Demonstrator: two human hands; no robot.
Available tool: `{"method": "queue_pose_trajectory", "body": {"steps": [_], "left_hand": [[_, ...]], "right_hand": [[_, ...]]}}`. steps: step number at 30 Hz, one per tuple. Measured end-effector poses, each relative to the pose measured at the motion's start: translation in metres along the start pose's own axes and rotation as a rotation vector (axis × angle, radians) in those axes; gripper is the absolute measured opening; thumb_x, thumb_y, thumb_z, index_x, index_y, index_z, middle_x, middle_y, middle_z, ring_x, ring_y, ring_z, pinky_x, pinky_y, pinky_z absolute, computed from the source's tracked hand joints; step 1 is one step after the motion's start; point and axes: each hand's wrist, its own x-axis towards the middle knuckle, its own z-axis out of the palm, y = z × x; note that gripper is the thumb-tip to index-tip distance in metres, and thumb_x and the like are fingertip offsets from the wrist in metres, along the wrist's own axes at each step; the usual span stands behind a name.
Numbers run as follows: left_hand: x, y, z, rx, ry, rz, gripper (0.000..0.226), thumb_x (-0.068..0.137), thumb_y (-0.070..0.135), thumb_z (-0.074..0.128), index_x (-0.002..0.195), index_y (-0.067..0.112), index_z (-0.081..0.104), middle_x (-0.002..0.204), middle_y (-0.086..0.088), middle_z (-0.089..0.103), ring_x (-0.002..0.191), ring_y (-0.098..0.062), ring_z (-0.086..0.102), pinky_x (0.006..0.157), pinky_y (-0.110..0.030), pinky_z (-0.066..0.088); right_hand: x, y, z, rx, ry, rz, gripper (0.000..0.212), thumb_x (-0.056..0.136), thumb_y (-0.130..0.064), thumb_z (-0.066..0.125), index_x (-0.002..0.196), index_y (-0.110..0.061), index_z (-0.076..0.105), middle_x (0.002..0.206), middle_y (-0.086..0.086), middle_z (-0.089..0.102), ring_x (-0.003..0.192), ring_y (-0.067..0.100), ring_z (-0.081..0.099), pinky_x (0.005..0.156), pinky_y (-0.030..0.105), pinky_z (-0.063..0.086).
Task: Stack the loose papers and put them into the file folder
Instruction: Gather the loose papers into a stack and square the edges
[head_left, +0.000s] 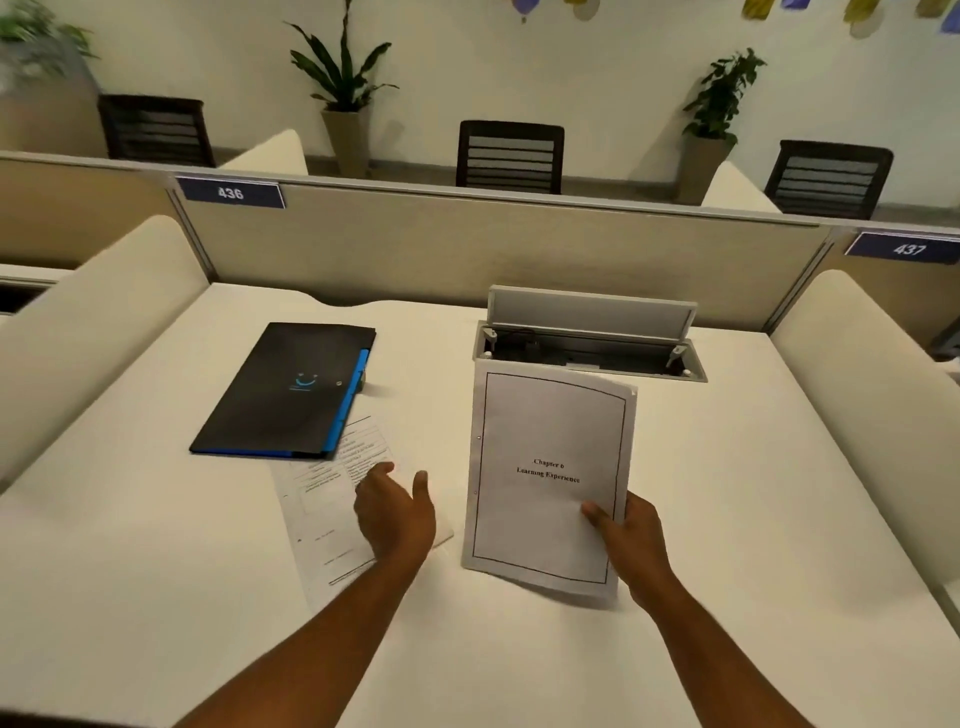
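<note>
Head view: one black file folder, closed on the desk. Right of it, the right hand pinches one paper stack. One loose sheet lies just below the folder, under the open-fingered left hand.

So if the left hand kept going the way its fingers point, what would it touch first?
Probably the printed sheet lying flat under the left hand; beyond it lies the black file folder. Its height above the sheet is unclear.
</note>
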Motion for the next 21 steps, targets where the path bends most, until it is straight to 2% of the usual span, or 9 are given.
{"method": "queue_pose_trajectory", "body": {"steps": [2,4,7,12,15,17,19,21], "left_hand": [[0.01,-0.032,-0.01,0.34,-0.094,-0.078,0.071,0.088,0.047,0.06,0.144,0.014,0.03,0.154,-0.017,0.026,0.143,-0.037,0.022,0.116,-0.049,0.023],[0.014,-0.058,-0.016,0.557,-0.243,-0.103,0.085,0.088,0.056,0.052,0.151,0.016,0.01,0.16,-0.018,0.0,0.147,-0.039,-0.001,0.119,-0.053,0.007],[0.008,-0.077,-0.017,0.65,-0.365,-0.046,0.089,0.089,0.063,0.041,0.153,0.019,-0.001,0.159,-0.018,-0.014,0.146,-0.041,-0.008,0.118,-0.056,0.003],[-0.02,-0.064,-0.011,0.688,-0.481,0.139,0.086,0.09,0.062,0.04,0.153,0.025,-0.004,0.16,-0.015,-0.016,0.146,-0.041,-0.006,0.117,-0.056,0.004],[-0.042,-0.062,-0.002,0.722,-0.546,0.271,0.086,0.088,0.062,0.042,0.153,0.028,-0.003,0.16,-0.012,-0.015,0.146,-0.039,-0.004,0.117,-0.055,0.004],[-0.049,-0.058,0.002,0.71,-0.585,0.374,0.081,0.087,0.056,0.048,0.152,0.031,0.006,0.162,-0.007,-0.007,0.146,-0.035,0.005,0.118,-0.051,0.01],[-0.05,-0.052,0.004,0.628,-0.607,0.464,0.069,0.086,0.039,0.055,0.147,0.034,0.023,0.161,0.002,0.006,0.142,-0.027,0.018,0.115,-0.042,0.023],[-0.049,-0.05,0.005,0.513,-0.54,0.457,0.059,0.085,0.024,0.056,0.14,0.036,0.037,0.159,0.005,0.013,0.137,-0.024,0.024,0.11,-0.037,0.032]], "right_hand": [[-0.001,0.006,0.0,0.008,0.003,0.014,0.019,0.092,-0.016,0.072,0.111,-0.019,0.07,0.106,-0.001,0.076,0.096,0.02,0.072,0.085,0.042,0.059],[-0.003,0.011,0.001,0.009,0.011,0.038,0.024,0.092,-0.017,0.073,0.116,-0.014,0.07,0.108,0.002,0.075,0.097,0.023,0.071,0.086,0.044,0.059],[-0.005,0.013,0.004,0.056,0.002,0.071,0.022,0.091,-0.014,0.073,0.113,-0.018,0.07,0.108,0.002,0.076,0.096,0.023,0.072,0.082,0.041,0.059],[-0.009,0.008,0.007,0.167,-0.027,0.152,0.027,0.092,-0.011,0.072,0.118,-0.014,0.069,0.107,0.003,0.076,0.094,0.023,0.073,0.065,0.031,0.052],[-0.01,0.011,0.005,0.197,-0.02,0.196,0.028,0.091,-0.009,0.072,0.119,-0.011,0.069,0.106,0.005,0.076,0.091,0.024,0.072,0.063,0.03,0.049],[-0.01,0.014,0.002,0.216,-0.017,0.236,0.029,0.09,-0.007,0.072,0.119,-0.009,0.069,0.105,0.007,0.076,0.091,0.025,0.072,0.065,0.031,0.051],[-0.01,0.019,-0.001,0.227,-0.024,0.29,0.029,0.09,-0.005,0.072,0.118,-0.008,0.069,0.105,0.01,0.076,0.089,0.027,0.072,0.065,0.031,0.052],[-0.01,0.026,-0.006,0.241,-0.026,0.35,0.028,0.09,-0.004,0.072,0.117,-0.006,0.069,0.106,0.013,0.076,0.089,0.029,0.072,0.065,0.032,0.052]]}}
